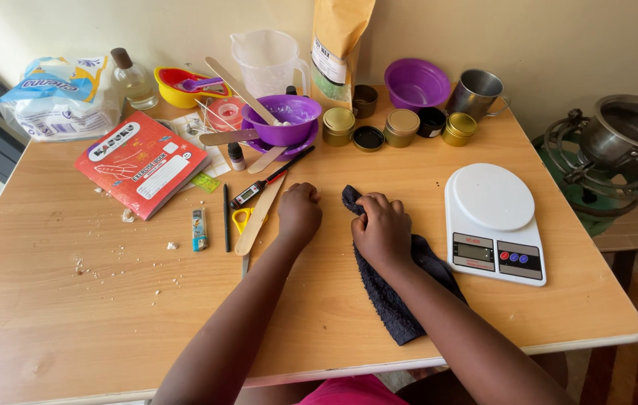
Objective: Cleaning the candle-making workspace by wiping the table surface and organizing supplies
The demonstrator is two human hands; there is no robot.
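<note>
My right hand (pixel 381 229) grips the dark cloth (pixel 394 289), its long axis trailing toward me; left hand (pixel 299 212) fisted, empty, beside on the bench (pixel 71 315).

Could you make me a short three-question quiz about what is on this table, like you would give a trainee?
1. True or false: the right hand rests on a dark cloth.
2. Which thing lies to the right of the cloth? A. a red exercise book B. a white kitchen scale C. a lighter
3. What is the left hand doing?

Key
1. True; the fingers bunch the cloth's upper end against the wooden table.
2. B; the white kitchen scale sits near the table's right edge, apart from the cloth.
3. It is closed in a fist, resting on the bare table beside a wooden stick. Whether it holds anything cannot be told.
</note>
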